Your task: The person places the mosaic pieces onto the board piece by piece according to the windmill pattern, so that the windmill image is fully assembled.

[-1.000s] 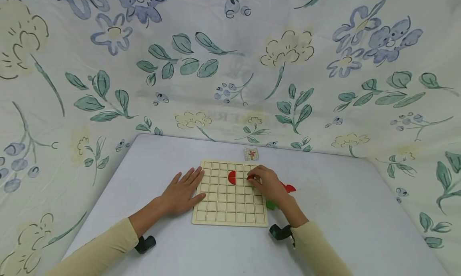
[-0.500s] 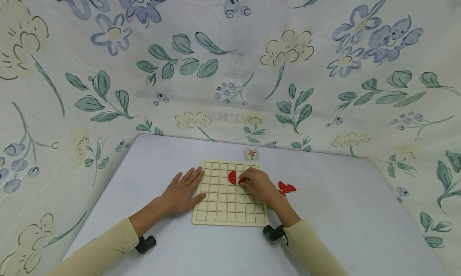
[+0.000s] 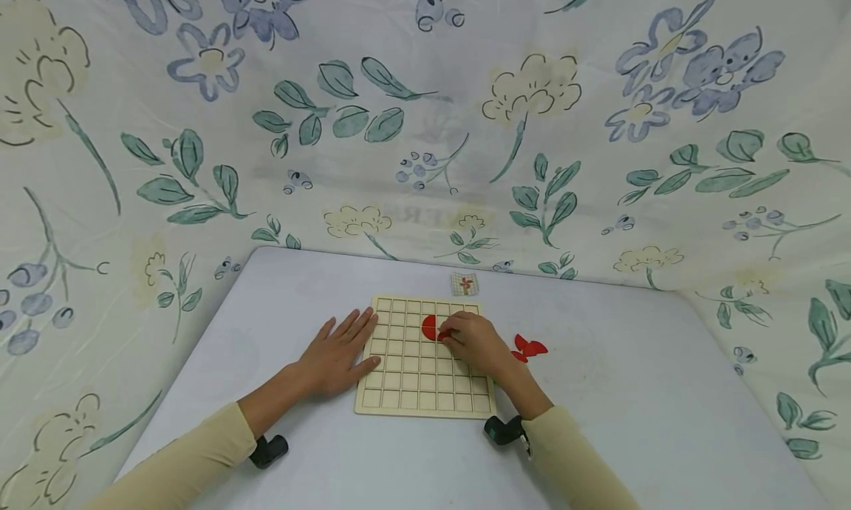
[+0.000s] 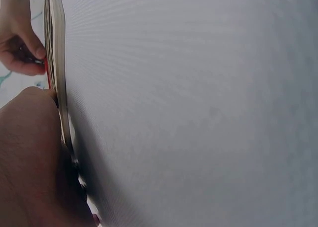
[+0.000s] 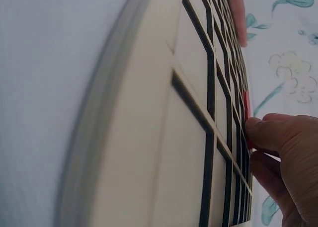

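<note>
A pale wooden grid board (image 3: 401, 382) lies on the white table. My left hand (image 3: 337, 353) rests on its left edge with the fingers spread straight. Red rounded pieces (image 3: 428, 327) forming a half disc sit in upper cells of the board. Right beside them, my right hand (image 3: 475, 340) pinches another small red piece (image 3: 443, 335) between thumb and fingertips, low over the grid. In the right wrist view the pinched red piece (image 5: 249, 143) is right at the board's surface, mostly covered by the fingers. The left wrist view shows the board edge-on.
Several loose red pieces (image 3: 530, 346) lie on the table right of the board. A sliver of green shows beside the right forearm. A small pattern card (image 3: 465, 284) with a red figure on a grid lies behind the board. A floral cloth (image 3: 425, 140) hangs behind the table.
My right hand has moved left across the board, bringing its red piece up to the red half disc. More loose red pieces have come into sight. The left hand stays put.
</note>
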